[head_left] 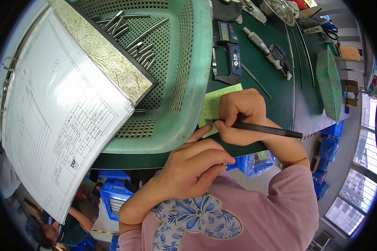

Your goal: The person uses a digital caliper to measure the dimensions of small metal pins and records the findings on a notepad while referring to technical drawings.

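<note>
My right hand (244, 115) is closed around a black pen (266, 129), its tip over a yellow-green paper note (211, 102) with handwriting. The note lies on the green tabletop beside the basket. My left hand (192, 169) rests at the table's edge, one finger reaching to the note's lower corner. Thumb and forefinger pinch a small shiny metal piece (225, 164); only its end shows. Left of the note stands a green plastic basket (155, 144) with several metal rods (143, 52) in it.
A ring binder with a drawing sheet (63, 108) and a patterned board (109, 54) overlap the basket's left side. Beyond the note lie a digital micrometer (232, 54) and a second one (272, 54). A green basket (329, 83) stands far right. Another person (67, 226) is at lower left.
</note>
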`<move>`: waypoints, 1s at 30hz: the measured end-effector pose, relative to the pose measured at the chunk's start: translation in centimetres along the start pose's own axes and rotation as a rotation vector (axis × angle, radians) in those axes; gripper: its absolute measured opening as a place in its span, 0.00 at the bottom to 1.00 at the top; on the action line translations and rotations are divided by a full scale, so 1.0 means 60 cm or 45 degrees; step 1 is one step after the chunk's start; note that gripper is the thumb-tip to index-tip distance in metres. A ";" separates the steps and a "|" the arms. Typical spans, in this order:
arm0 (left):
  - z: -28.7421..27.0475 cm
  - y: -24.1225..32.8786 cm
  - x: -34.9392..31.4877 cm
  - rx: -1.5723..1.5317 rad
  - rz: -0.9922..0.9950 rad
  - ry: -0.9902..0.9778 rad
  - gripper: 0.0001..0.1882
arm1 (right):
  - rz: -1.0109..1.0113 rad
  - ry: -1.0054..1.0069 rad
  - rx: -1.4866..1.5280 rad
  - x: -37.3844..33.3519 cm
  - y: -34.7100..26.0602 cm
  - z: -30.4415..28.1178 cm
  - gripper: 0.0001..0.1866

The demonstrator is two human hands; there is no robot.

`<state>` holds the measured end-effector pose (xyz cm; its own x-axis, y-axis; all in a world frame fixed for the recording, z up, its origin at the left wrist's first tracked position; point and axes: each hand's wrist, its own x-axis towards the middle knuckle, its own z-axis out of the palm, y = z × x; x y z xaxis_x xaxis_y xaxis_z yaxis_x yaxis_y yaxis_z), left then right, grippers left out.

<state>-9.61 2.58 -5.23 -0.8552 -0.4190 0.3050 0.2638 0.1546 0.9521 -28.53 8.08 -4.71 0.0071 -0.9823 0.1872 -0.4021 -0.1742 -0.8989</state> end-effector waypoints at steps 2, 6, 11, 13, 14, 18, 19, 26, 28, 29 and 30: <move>0.000 -0.001 -0.001 0.005 0.005 0.001 0.08 | -0.011 0.001 0.000 0.000 0.000 0.001 0.14; 0.001 -0.004 -0.002 -0.003 0.014 -0.004 0.08 | -0.034 0.081 0.012 0.000 0.004 0.010 0.12; 0.002 -0.004 -0.001 0.007 0.020 0.004 0.08 | -0.075 0.048 0.017 0.001 0.003 0.009 0.12; 0.002 -0.002 0.000 0.012 0.015 0.004 0.08 | -0.064 0.050 0.021 0.003 0.000 0.008 0.12; 0.002 -0.002 0.000 0.013 0.022 0.012 0.07 | -0.051 0.070 0.026 0.004 -0.001 0.009 0.12; 0.003 -0.004 -0.002 -0.002 0.047 0.011 0.11 | -0.044 0.001 -0.059 -0.001 0.000 0.002 0.14; 0.004 -0.004 -0.004 -0.005 0.043 0.007 0.11 | -0.030 0.017 -0.031 -0.004 0.001 0.001 0.14; 0.018 -0.004 -0.010 -0.099 0.066 0.085 0.07 | -0.001 0.190 -0.125 -0.013 -0.001 -0.001 0.14; 0.017 -0.010 -0.009 -0.151 0.155 0.162 0.06 | 0.074 0.195 0.106 -0.012 0.003 -0.003 0.15; 0.016 -0.013 -0.008 -0.122 0.211 0.165 0.06 | 0.087 0.171 0.099 -0.012 0.006 -0.004 0.15; 0.021 -0.013 -0.009 -0.165 0.215 0.152 0.06 | 0.011 0.118 0.043 -0.014 0.008 -0.008 0.16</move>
<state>-9.91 3.79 -6.18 -0.7375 -0.5009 0.4530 0.4601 0.1184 0.8799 -29.15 8.88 -5.09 -0.0813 -0.9734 0.2141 -0.3709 -0.1698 -0.9130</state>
